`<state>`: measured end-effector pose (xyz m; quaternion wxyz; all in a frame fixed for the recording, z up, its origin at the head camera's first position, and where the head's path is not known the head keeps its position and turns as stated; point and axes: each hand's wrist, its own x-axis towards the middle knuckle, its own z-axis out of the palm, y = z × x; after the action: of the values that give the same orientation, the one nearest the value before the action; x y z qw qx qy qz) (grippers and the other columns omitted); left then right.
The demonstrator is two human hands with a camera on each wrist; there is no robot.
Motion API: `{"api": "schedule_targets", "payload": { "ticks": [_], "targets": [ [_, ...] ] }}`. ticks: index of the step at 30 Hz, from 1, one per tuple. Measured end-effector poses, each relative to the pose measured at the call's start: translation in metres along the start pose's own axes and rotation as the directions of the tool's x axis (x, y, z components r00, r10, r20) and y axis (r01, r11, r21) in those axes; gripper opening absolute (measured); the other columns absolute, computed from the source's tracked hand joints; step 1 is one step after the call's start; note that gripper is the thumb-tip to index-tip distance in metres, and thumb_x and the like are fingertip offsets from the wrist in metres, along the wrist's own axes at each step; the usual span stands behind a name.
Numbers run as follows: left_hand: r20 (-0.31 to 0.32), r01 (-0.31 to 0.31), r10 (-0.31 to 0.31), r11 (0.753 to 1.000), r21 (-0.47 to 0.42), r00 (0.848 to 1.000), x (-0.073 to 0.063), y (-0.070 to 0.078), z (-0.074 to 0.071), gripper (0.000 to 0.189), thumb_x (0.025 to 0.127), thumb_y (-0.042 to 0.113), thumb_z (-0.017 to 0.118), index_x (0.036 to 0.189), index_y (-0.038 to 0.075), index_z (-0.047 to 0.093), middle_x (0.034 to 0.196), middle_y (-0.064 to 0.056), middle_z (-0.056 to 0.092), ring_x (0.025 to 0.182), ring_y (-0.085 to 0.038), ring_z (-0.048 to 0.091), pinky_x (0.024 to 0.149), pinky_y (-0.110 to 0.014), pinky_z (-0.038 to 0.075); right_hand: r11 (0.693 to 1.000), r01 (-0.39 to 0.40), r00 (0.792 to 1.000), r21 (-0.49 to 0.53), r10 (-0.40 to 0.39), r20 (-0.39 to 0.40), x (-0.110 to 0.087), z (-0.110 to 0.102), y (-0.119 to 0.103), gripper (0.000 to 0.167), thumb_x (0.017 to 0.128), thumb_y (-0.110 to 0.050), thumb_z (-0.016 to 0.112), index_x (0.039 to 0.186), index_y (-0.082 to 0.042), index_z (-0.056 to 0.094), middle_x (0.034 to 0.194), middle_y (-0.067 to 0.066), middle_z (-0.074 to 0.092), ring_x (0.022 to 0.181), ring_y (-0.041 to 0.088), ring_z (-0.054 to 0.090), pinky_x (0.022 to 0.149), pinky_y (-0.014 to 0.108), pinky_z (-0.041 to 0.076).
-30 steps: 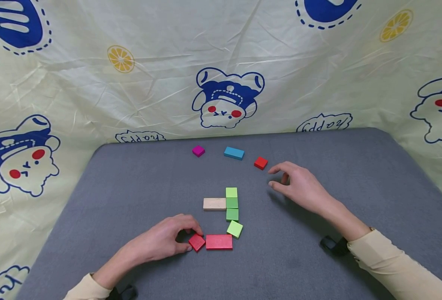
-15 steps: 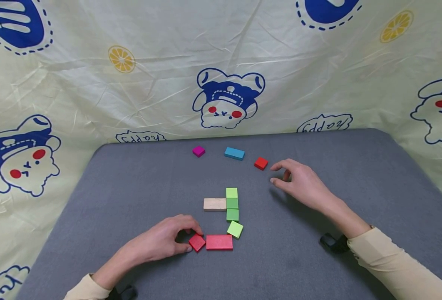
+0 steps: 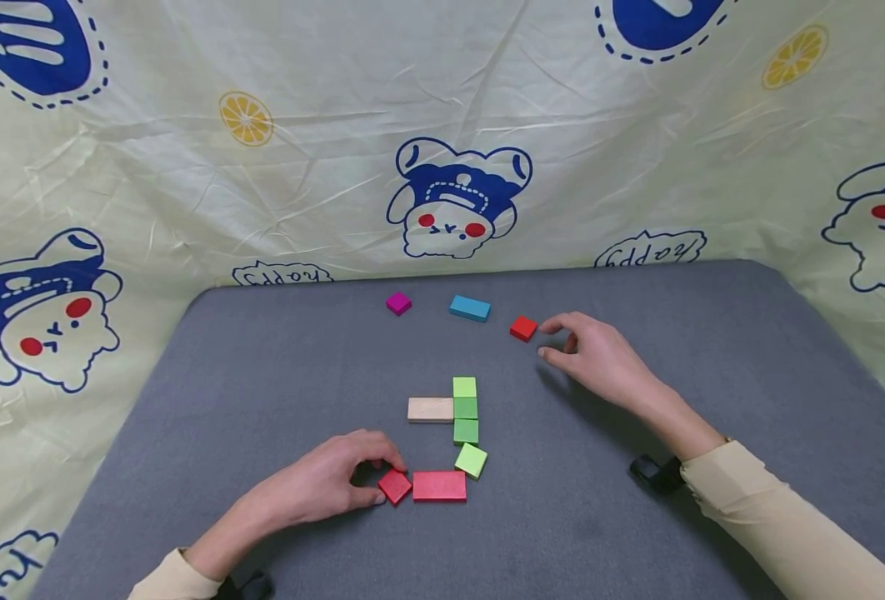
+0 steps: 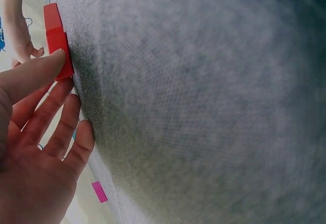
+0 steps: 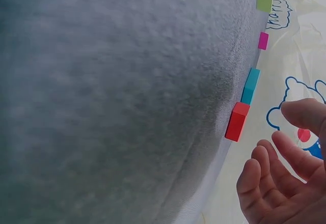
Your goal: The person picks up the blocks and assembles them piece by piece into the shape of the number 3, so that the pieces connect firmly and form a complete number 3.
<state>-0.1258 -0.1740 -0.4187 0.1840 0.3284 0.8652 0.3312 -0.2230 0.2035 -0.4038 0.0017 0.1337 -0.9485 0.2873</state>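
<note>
Right hand (image 3: 598,357) has edged toward the orange-red block (image 3: 523,328), which lies on the gray tabletop (image 3: 600,533) just left of its parted, unladen fingertips, the nearer of 2 hands, while the left hand (image 3: 326,473) pinches a red square block (image 3: 394,487).
</note>
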Motion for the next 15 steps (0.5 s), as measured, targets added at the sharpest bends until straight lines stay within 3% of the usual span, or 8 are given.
{"api": "schedule_targets", "payload": {
  "ticks": [7,15],
  "targets": [
    [-0.002,0.000,0.000,1.000,0.008,1.000,0.000,-0.002,0.001,0.036,0.085,0.007,0.076,0.112,0.028,0.066,0.107,0.019,0.058,0.100,-0.006,0.054,0.090,-0.033,0.046,1.000,-0.028,0.999,0.005,0.028,0.031,0.014,0.001,0.001,0.039,0.092,-0.025,0.069,0.126,-0.009,0.062,0.100,0.009,0.060,0.079,0.023,0.053,0.061,0.036,0.044],
    [-0.011,-0.023,0.023,1.000,0.020,1.000,0.000,-0.002,0.000,0.036,0.084,0.006,0.076,0.111,0.028,0.066,0.108,0.019,0.059,0.101,-0.007,0.053,0.091,-0.034,0.045,0.999,-0.044,0.998,0.011,0.043,0.054,0.026,0.003,0.004,0.040,0.092,-0.023,0.069,0.127,-0.006,0.061,0.116,0.013,0.061,0.085,0.025,0.056,0.066,0.037,0.046]
  ]
}}
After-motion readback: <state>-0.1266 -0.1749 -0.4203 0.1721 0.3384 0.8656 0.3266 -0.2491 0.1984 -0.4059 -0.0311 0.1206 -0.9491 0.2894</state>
